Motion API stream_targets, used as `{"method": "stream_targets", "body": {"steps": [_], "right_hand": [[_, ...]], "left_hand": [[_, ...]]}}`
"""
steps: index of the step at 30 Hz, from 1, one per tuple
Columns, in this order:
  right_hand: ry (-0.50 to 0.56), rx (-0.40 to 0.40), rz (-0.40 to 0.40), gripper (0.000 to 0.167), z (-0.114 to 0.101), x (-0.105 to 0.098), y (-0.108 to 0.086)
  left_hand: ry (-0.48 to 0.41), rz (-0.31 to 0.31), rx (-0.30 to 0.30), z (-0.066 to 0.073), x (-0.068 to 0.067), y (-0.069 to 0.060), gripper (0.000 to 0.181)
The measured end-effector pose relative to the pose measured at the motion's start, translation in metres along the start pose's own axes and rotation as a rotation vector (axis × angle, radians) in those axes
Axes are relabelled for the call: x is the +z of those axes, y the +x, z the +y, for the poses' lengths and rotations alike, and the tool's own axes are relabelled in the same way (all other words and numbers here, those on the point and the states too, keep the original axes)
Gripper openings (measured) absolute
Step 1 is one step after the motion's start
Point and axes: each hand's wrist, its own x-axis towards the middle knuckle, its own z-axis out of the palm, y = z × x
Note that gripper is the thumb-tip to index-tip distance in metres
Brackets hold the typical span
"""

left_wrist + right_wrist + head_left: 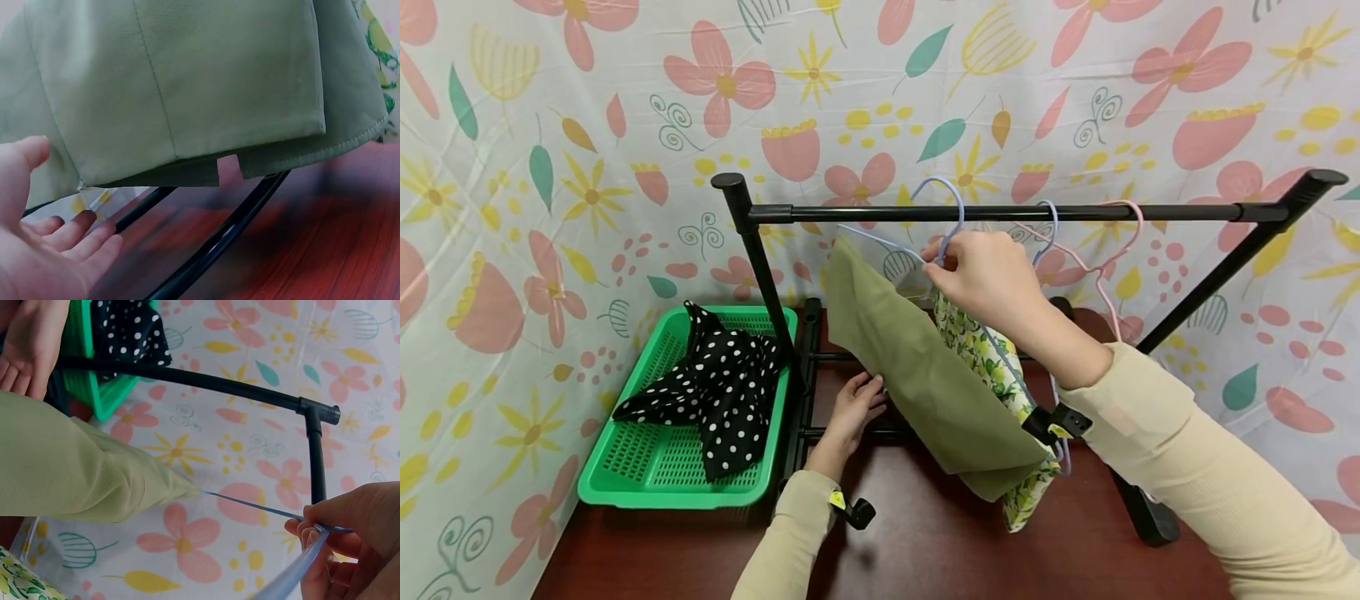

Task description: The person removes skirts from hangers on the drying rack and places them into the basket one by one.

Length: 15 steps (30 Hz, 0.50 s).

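Sitting to the left of the black rack (865,214), a green basket (685,500) with slotted walls holds a black cloth (730,367) dotted in white. Just inside the rack's left leg is the person's left hand (850,408), palm turned up and fingers loosely extended, holding nothing; whether its fingertips touch the cloth beside them cannot be told. On that wrist a yellow label (837,500) bears marks too small to read. Next comes the olive garment (925,375), below the left half of the rack's bar and slanting down to the right: plain, matte fabric with long stitched seams, a neat line of stitching along its hem and a narrow gap in the layer underneath. One upper corner meets the arm of a blue hanger (959,204), whose hook arches over the rack's bar. The right hand (988,279), just below the bar, pinches that hanger between thumb and fingers at the base of the hook; the yellow label (1060,431) on its wrist is likewise illegible. Under the rack's middle, partly behind the olive garment, hangs a lemon-print garment (970,342), white with yellow fruit and green leaves. Farther right along the bar are a second blue hanger (1055,229) and then a pink hanger (1141,223).
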Motion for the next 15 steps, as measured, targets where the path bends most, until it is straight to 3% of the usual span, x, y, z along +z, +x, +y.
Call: {"method": "stream_targets", "body": {"steps": [7,15], "right_hand": [[0.014,-0.009,0.001,0.015,-0.0015,0.0,0.0016],[0.013,-0.002,0.026,0.016,-0.0008,-0.0021,0.0031]], "left_hand": [[-0.082,-0.072,-0.032,-0.0003,0.0035,0.0011,0.072],[-0.155,-0.006,0.011,0.004,0.0042,-0.0026,0.066]]}}
